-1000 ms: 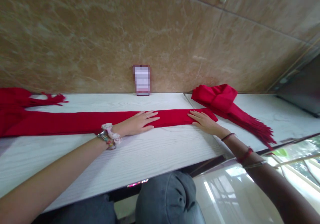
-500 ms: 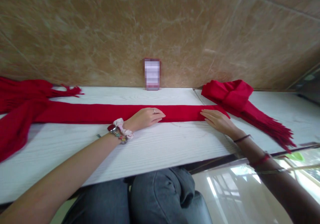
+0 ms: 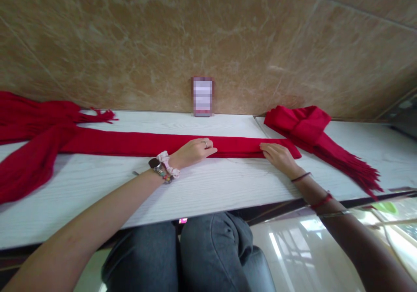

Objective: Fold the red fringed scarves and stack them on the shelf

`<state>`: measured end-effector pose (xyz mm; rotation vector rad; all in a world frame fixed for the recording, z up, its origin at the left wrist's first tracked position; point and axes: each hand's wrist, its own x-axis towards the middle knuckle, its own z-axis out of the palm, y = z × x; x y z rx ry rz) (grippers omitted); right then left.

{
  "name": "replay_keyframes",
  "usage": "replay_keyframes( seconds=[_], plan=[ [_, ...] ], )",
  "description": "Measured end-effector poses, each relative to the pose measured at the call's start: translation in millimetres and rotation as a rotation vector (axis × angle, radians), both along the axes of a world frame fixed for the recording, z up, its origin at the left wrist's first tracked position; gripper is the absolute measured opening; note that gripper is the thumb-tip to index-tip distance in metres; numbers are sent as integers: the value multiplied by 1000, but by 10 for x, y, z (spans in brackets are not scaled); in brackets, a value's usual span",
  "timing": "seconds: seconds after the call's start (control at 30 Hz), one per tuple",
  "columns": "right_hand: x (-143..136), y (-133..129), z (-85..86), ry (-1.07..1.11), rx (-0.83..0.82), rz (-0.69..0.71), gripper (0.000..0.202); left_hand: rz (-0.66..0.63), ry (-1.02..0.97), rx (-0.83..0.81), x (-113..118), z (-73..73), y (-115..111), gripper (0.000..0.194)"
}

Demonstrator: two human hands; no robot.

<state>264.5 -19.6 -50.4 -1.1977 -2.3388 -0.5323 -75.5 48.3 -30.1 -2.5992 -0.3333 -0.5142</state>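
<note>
A red scarf (image 3: pixel 130 144) lies in a long, narrow folded strip across the white wood-grain table. My left hand (image 3: pixel 194 150), wearing a ring, has its fingers curled together on the strip near its middle. Nearer the strip's right end, my right hand (image 3: pixel 277 155) rests with its fingers together at the front layers. Both hands look closed on the red cloth. A loosely folded red scarf (image 3: pixel 308 127) with fringe lies just past the right end. At the left, bunched red cloth (image 3: pixel 35 153) spreads over the table.
Against the brown marbled wall (image 3: pixel 146 44) stands a small blurred card or device (image 3: pixel 202 96). The white table (image 3: pixel 195 187) has its front edge just before my knees. A green object (image 3: pixel 386 207) shows beyond the edge at the right.
The fingers of my left hand are more curled. My right hand has moved slightly left, and the front edge of the strip now shows separated layers. The view has shifted a little.
</note>
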Motion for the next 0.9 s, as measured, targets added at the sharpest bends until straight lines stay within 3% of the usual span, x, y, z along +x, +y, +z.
replay_keyframes(
  seconds=[0.13,0.33,0.53,0.77,0.9],
  plan=[
    [-10,-9,9,30,-66,7,27,-13,11,-107,19,8,-15,24],
    [15,-69,9,99,-198,16,28,40,-3,-430,-29,-18,13,30],
    [52,-78,29,213,-327,5,32,167,283,-638,-70,50,-27,47],
    [84,-60,16,-19,-488,-146,48,208,344,-684,-75,111,-54,47],
    [102,-96,37,10,-479,-191,51,181,298,-672,-110,58,-39,44]
  ],
)
